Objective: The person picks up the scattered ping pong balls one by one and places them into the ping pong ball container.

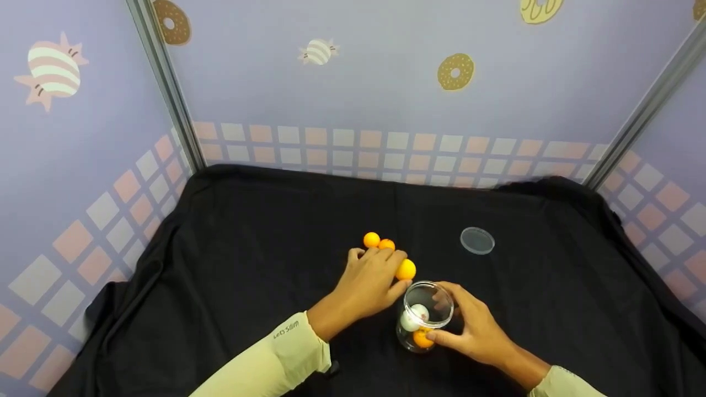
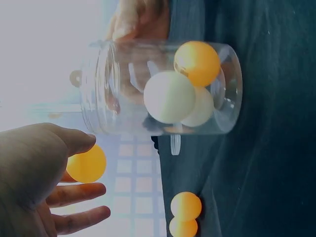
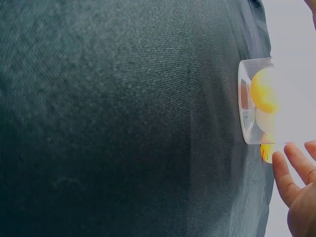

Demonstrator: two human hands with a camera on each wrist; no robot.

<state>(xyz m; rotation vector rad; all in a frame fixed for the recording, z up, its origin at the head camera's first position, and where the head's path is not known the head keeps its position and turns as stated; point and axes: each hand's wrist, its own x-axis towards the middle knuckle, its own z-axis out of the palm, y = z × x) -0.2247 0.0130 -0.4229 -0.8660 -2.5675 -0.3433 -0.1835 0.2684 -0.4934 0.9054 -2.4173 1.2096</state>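
We see the left hand [image 1: 368,282] pinching an orange ball [image 1: 406,269] between thumb and fingers, just beside the mouth of the clear jar [image 2: 101,94], its other fingers apart. The right hand [image 1: 474,325] curves round the upright jar, thumb on the near side. Inside we make out two white balls [image 2: 169,97] and another orange ball [image 2: 197,63]; one white ball is partly hidden behind the other. Two loose orange balls [image 1: 372,239] lie touching beyond the left hand, one partly covered in the head view. Glare swallows the jar's top in the right wrist view. The left sleeve [image 1: 276,355] appears to read "Lets Silim"; the print on the right sleeve [image 1: 565,384] is too small for us.
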